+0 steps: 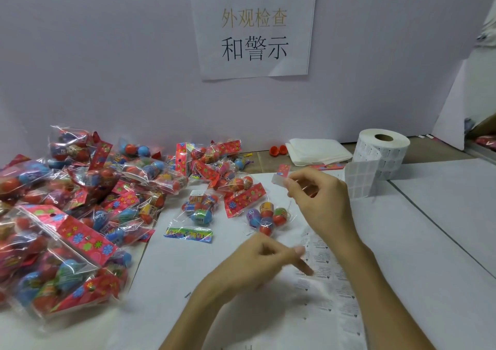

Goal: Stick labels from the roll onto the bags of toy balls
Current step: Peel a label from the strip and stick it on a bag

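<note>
The right hand (316, 202) pinched a small white paper label (279, 180) — it could curl onto itself; the left hand (264, 258) was too blurred to judge.

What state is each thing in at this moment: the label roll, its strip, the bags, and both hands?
label roll: standing on end, partly unwound.
label strip: unrolled, lying flat.
bags of toy balls: heaped at left, two lying apart.
right hand: pinching a white label.
left hand: loosely curled, nothing visible in it.
</note>
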Tool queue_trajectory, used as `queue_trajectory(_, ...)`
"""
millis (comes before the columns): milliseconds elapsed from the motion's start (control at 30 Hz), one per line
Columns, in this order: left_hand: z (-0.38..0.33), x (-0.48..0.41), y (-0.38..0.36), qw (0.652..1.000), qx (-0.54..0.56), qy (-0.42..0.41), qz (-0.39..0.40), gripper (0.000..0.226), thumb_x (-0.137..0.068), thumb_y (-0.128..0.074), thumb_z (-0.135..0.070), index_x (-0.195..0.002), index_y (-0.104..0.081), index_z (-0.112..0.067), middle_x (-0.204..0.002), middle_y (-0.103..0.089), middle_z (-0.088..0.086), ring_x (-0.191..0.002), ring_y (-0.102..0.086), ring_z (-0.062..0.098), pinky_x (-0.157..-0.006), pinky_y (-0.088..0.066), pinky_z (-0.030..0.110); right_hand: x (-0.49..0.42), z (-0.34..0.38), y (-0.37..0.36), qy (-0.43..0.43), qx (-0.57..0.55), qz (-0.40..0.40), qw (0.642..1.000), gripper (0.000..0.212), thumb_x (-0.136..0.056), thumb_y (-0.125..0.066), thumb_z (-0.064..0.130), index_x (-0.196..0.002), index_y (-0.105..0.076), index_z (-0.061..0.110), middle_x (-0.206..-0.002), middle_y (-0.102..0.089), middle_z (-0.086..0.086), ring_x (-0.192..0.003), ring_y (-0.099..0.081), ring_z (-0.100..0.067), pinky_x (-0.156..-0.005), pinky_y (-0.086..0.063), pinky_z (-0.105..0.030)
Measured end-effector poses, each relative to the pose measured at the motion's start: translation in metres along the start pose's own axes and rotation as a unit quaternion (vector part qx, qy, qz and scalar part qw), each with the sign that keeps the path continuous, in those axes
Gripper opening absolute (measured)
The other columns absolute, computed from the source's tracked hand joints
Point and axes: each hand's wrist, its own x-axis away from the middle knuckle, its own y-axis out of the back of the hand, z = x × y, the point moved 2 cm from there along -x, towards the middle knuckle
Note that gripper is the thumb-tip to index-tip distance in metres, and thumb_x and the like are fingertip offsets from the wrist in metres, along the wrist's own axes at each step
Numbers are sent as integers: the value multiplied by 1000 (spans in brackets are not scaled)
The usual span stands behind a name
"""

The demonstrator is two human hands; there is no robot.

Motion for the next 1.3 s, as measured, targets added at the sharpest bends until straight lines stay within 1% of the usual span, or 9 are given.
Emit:
queue_trajectory(67, 3, -3, 8, 990, 14, -16, -142, 45, -93, -59, -60, -85, -84, -24, -52, -24, -3, -50, -25, 13, -48, -26, 20, 2, 4, -2, 15, -12, -10, 1000, 13, -92, -72, 36, -84, -72, 26, -71, -68, 18, -68, -66, -5, -58, -48, -12)
queue_trajectory(167, 3, -4, 18, 955, 136, -32, -262, 33, -92, -63, -47, -94, -82, -21, -50, -40, -5, -48, -35, 13, -48, -33, 23, 4, 9, -8, 44, -12, -8, 999, 9, -92, -73, 32, -86, -72, 26, -70, -66, 20, -68, -65, -4, -56, -47, -11)
queue_trajectory(333, 3, -5, 25, 919, 293, -50, -259, 43, -81, -69, -48, -113, -78, -21, -79, -68, 1, -57, -52, 11, -57, -48, 23, 9, 11, -18, 76, 20, 47, 996, 15, -89, -73, 42, -94, -73, 27, -76, -67, 18, -65, -64, -4, -56, -52, -15)
queue_trajectory(500, 3, -4, 26, 917, 311, -46, -247, 28, -83, -72, -41, -105, -79, -25, -77, -66, -3, -61, -56, 9, -60, -47, 25, 13, 8, -27, 67, 48, 109, 991, 31, -87, -77, 43, -116, -65, 39, -82, -66, 23, -68, -64, -6, -62, -57, -23)
queue_trajectory(633, 4, -4, 24, 915, 304, -43, -261, 17, -83, -73, -39, -98, -80, -37, -68, -61, -9, -59, -53, 8, -58, -45, 25, 14, 9, -28, 68, 41, 137, 987, 47, -85, -78, 44, -127, -55, 45, -92, -59, 32, -71, -65, -6, -62, -56, -15)
queue_trajectory(800, 7, -7, 25, 907, 294, -22, -300, 24, -98, -62, -27, -117, -76, -23, -66, -56, -4, -57, -47, 11, -56, -42, 27, 13, 14, -28, 64, 0, 100, 993, 24, -88, -77, 33, -104, -63, 42, -97, -54, 36, -91, -62, 6, -63, -50, -6)
queue_trajectory(1067, 8, -8, 23, 912, 282, -17, -297, 25, -98, -63, -27, -119, -75, -31, -78, -67, -4, -62, -55, 12, -59, -48, 26, 12, 11, -27, 43, 17, 68, 997, 15, -88, -77, 17, -90, -66, 27, -90, -61, 17, -79, -63, -1, -62, -48, -6)
queue_trajectory(1200, 20, -10, 27, 914, 150, 11, -377, 30, -98, -66, -24, -124, -61, -40, -109, -68, -8, -94, -66, 11, -71, -53, 22, 12, 7, -31, -8, -20, 60, 998, 17, -92, -72, 19, -90, -60, 31, -88, -63, 18, -85, -63, 2, -62, -46, -5)
queue_trajectory(1300, 27, -7, 29, 901, -1, 21, -434, 30, -97, -66, -23, -122, -60, -38, -120, -60, -9, -106, -59, 8, -78, -48, 19, 14, -4, -37, -86, 37, 122, 988, 30, -96, -68, 27, -119, -52, 35, -114, -65, 11, -97, -62, -5, -72, -49, -8)
